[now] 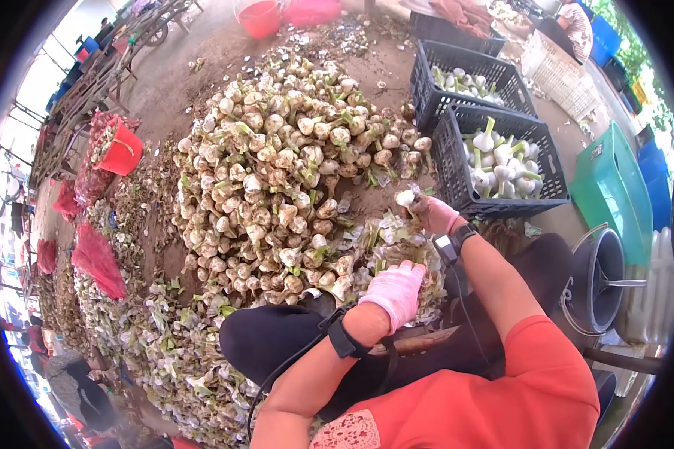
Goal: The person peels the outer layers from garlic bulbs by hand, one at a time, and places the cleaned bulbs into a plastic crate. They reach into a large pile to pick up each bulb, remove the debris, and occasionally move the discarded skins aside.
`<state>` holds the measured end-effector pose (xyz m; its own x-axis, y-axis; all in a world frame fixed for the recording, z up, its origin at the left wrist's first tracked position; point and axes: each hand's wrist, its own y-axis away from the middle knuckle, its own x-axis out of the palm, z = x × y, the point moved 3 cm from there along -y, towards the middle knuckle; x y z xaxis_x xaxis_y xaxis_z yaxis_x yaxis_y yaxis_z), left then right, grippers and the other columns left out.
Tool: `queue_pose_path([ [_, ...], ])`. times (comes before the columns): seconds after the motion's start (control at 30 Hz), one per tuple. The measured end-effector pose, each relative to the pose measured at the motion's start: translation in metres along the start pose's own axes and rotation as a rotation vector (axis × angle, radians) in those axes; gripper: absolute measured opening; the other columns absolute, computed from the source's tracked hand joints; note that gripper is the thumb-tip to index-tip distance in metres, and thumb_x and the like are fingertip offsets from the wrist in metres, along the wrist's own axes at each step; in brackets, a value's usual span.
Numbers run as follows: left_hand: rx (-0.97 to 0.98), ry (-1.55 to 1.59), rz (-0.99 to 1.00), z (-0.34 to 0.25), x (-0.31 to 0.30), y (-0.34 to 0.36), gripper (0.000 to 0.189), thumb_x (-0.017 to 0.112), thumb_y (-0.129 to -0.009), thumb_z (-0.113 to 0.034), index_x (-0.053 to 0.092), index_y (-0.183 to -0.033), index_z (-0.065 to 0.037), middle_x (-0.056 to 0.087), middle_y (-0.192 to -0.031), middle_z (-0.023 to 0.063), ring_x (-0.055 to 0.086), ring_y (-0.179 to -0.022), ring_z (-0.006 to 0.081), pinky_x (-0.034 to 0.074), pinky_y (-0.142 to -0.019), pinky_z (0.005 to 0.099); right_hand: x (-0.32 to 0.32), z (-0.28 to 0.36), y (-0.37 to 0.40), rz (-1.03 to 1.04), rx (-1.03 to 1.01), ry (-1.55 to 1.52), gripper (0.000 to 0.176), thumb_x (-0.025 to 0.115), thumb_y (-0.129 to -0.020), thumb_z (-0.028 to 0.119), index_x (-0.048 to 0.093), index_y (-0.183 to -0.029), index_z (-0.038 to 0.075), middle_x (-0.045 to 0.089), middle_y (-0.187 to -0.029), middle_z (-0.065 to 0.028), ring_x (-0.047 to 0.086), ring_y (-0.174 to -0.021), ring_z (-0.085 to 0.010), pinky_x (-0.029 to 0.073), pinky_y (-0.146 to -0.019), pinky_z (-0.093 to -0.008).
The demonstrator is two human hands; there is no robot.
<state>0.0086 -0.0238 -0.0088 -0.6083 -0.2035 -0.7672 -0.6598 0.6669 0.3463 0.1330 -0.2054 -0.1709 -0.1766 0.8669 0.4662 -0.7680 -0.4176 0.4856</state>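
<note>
My right hand (436, 215), in a pink glove with dirty fingers, is closed on a white garlic bulb (405, 198) near the front corner of the black crate. Lower and to the left, my left hand (395, 293) has its pink-gloved fingers curled over the heap of garlic skins (386, 238). What those fingers hold, if anything, is hidden beneath them. A large pile of unpeeled, soil-stained garlic bulbs (269, 172) lies on the ground in front of me. Beside my right hand, the near black crate (502, 207) contains several clean white bulbs (502, 161).
Behind the near crate stands another black crate (434, 112) with white garlic. A green bin (614, 187) and a grey bucket (600, 288) are at my right. Red bucket (121, 152), red net bag (97, 262) and scattered skins (165, 344) lie left. A person (577, 30) sits far right.
</note>
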Motion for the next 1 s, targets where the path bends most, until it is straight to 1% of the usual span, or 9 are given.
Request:
queue_pose_path([
  [0.07, 0.030, -0.008, -0.010, -0.001, 0.001, -0.001, 0.050, 0.062, -0.075, -0.014, 0.047, -0.121, -0.004, 0.053, -0.112, 0.0187, 0.055, -0.103, 0.0350, 0.046, -0.086, 0.0421, 0.008, 0.019, 0.007, 0.105, 0.005, -0.180, 0.027, 0.059, -0.080, 0.005, 0.059, -0.107, 0.006, 0.064, -0.097, -0.0081, 0.062, -0.090, -0.0202, 0.050, -0.076, -0.0328],
  [0.13, 0.064, -0.027, -0.028, -0.001, -0.001, -0.002, 0.049, 0.062, -0.075, -0.015, 0.047, -0.120, -0.004, 0.055, -0.110, 0.0191, 0.055, -0.103, 0.0354, 0.046, -0.086, 0.0422, 0.005, 0.055, 0.004, 0.272, -0.660, 1.171, 0.026, 0.057, -0.083, 0.008, 0.057, -0.108, 0.004, 0.061, -0.093, -0.0088, 0.062, -0.086, -0.0213, 0.051, -0.077, -0.0355],
  [0.2, -0.006, -0.013, -0.001, 0.002, -0.001, -0.002, 0.049, 0.063, -0.074, -0.015, 0.048, -0.119, -0.004, 0.055, -0.110, 0.0192, 0.055, -0.103, 0.0358, 0.046, -0.087, 0.0420, -0.005, 0.093, 0.001, 0.222, -0.450, 2.332, 0.037, 0.062, -0.070, 0.010, 0.059, -0.106, 0.003, 0.061, -0.087, -0.0118, 0.061, -0.085, -0.0263, 0.050, -0.077, -0.0340],
  [0.27, -0.012, -0.025, -0.009, 0.003, -0.002, -0.002, 0.051, 0.066, -0.074, -0.019, 0.048, -0.120, -0.005, 0.055, -0.111, 0.0195, 0.055, -0.104, 0.0361, 0.046, -0.088, 0.0417, 0.017, 0.154, 0.025, 0.305, -0.374, 2.563, 0.040, 0.063, -0.066, 0.007, 0.062, -0.105, 0.006, 0.062, -0.085, -0.0123, 0.062, -0.079, -0.0247, 0.051, -0.069, -0.0336],
  [0.33, 0.001, -0.031, 0.007, 0.003, -0.004, -0.005, 0.051, 0.066, -0.074, -0.020, 0.048, -0.120, -0.006, 0.055, -0.112, 0.0197, 0.054, -0.105, 0.0361, 0.045, -0.088, 0.0419, -0.072, 0.184, -0.001, 0.285, -0.677, 1.276, 0.036, 0.060, -0.070, -0.002, 0.062, -0.106, 0.003, 0.064, -0.088, -0.0096, 0.062, -0.072, -0.0191, 0.051, -0.060, -0.0321],
  [0.4, -0.007, -0.027, 0.019, 0.003, -0.004, -0.011, 0.051, 0.065, -0.075, -0.020, 0.047, -0.120, -0.005, 0.054, -0.113, 0.0200, 0.054, -0.105, 0.0362, 0.045, -0.089, 0.0416, -0.030, 0.238, 0.055, -0.303, 0.005, 0.786, 0.035, 0.055, -0.075, -0.008, 0.061, -0.108, 0.001, 0.064, -0.091, -0.0085, 0.060, -0.069, -0.0149, 0.051, -0.055, -0.0299],
  [0.47, -0.019, -0.015, 0.048, -0.001, -0.007, -0.017, 0.055, 0.065, -0.075, -0.021, 0.045, -0.124, -0.005, 0.054, -0.115, 0.0200, 0.053, -0.107, 0.0359, 0.045, -0.090, 0.0409, -0.087, 0.267, 0.044, -0.125, -0.474, 1.586, 0.032, 0.054, -0.075, -0.007, 0.062, -0.105, 0.000, 0.065, -0.092, -0.0082, 0.060, -0.071, -0.0131, 0.053, -0.060, -0.0286],
  [0.63, -0.033, 0.126, 0.194, 0.000, -0.002, -0.046, 0.058, 0.066, -0.074, -0.019, 0.043, -0.126, -0.005, 0.051, -0.119, 0.0204, 0.052, -0.109, 0.0364, 0.045, -0.091, 0.0399, -0.132, 0.292, 0.050, -0.479, -0.481, 0.161, 0.034, 0.054, -0.082, -0.007, 0.056, -0.115, 0.001, 0.060, -0.083, -0.0110, 0.060, -0.067, -0.0199, 0.053, -0.061, -0.0343],
  [1.0, -0.103, 0.475, 0.013, 0.042, 0.007, -0.113, 0.058, 0.061, -0.069, -0.011, 0.045, -0.125, -0.004, 0.054, -0.111, 0.0220, 0.053, -0.102, 0.0394, 0.046, -0.087, 0.0428, -0.283, 0.342, -0.017, -0.623, -0.471, 0.403, 0.026, 0.052, -0.090, 0.005, 0.053, -0.115, -0.001, 0.062, -0.099, -0.0098, 0.062, -0.083, -0.0196, 0.053, -0.067, -0.0319],
])
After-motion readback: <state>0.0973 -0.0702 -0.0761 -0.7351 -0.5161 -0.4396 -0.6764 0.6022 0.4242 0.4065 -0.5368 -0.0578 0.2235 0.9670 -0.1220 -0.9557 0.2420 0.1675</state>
